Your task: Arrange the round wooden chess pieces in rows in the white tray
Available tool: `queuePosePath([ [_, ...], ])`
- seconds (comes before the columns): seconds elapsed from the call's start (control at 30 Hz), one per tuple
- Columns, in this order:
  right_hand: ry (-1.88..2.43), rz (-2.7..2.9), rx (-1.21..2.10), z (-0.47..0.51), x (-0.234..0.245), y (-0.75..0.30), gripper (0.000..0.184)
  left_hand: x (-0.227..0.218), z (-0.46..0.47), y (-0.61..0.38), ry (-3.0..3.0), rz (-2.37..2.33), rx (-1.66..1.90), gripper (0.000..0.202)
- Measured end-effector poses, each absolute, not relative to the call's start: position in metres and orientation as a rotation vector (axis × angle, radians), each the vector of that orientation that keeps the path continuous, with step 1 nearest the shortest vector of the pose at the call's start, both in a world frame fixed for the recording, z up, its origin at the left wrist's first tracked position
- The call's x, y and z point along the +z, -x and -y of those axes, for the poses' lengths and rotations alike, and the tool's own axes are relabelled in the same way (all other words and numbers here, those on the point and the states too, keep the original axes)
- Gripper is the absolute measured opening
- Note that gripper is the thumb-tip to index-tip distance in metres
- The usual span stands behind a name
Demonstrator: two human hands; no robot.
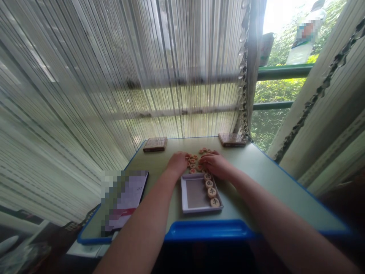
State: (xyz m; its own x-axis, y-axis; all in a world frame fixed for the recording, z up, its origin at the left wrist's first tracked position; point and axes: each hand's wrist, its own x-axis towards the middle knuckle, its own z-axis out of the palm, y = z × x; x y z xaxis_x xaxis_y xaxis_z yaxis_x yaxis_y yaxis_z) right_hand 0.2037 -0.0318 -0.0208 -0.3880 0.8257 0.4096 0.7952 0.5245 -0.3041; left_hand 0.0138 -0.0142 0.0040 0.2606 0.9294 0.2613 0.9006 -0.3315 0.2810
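Observation:
Several round wooden Chinese chess pieces lie in a loose cluster on the table, many with red characters. At the cluster's left edge is my left hand, its fingers loosely bent and their tips against pieces. My right hand reaches in from the right with fingers spread over pieces, partly hiding them. Neither hand visibly lifts a piece. Just in front of the cluster lies a shallow white box. A column of chess pieces with black characters stands along its right wall; the rest of its floor is bare.
Two flat brown boxes lie at the table's far corners. On the left is a tablet-like flat thing, partly pixelated. The pale green table has a blue rim and a blue tray at its front edge. String curtains hang behind.

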Motion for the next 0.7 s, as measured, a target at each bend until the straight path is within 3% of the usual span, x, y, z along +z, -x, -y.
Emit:
queuePosePath([
  [0.7, 1.441, 2.044, 0.138, 0.024, -0.0277, -0.1986, 0.018, 0.009, 0.024, -0.0234, -2.622, -1.676, 0.714, 0.027],
])
